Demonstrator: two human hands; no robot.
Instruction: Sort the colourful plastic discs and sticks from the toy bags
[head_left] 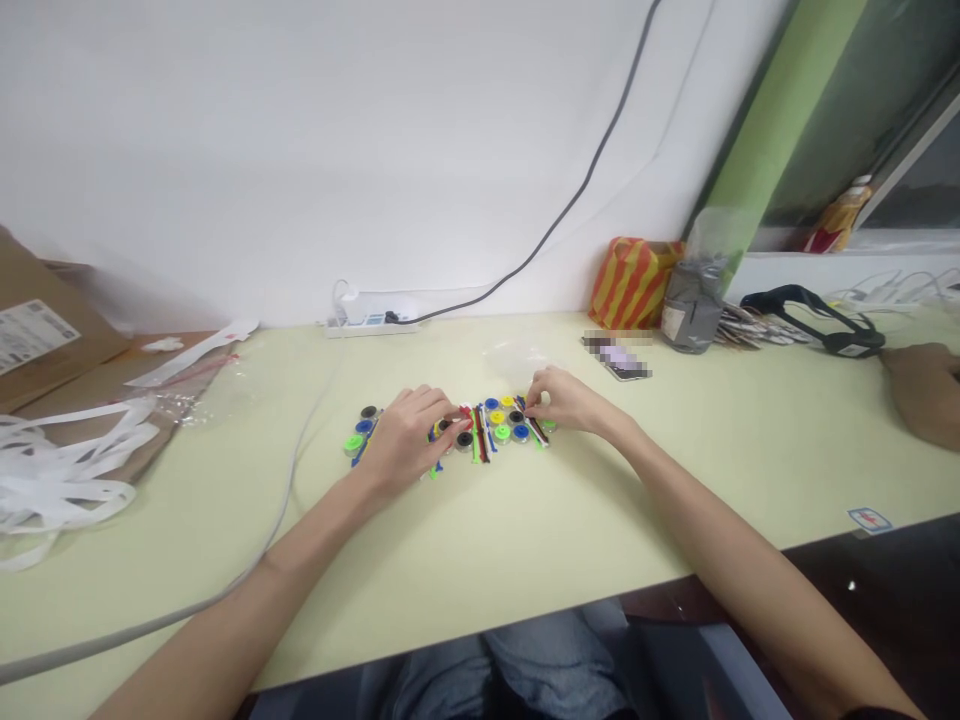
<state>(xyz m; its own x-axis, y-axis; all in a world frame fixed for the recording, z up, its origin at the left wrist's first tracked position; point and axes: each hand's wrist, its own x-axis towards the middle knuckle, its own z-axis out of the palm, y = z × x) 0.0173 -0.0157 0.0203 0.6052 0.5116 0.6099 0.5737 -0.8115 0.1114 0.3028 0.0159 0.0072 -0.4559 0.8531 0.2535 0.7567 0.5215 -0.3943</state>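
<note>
Small round clear pots with coloured discs on top stand in a row on the table, among them a yellow-topped pot, a green-topped pot and a blue-topped pot. Thin coloured plastic sticks lie between the groups. My left hand reaches over the left part of the row, thumb and forefinger drawn together beside a small red piece. What lies under that palm is hidden. At the row's right end, my right hand pinches close to more sticks; its fingertips cover whatever they grip.
A grey cable crosses the table at left, near white strips and a cardboard box. Behind are a power strip, clear plastic, a phone and a striped bag. Another person's arm rests at right.
</note>
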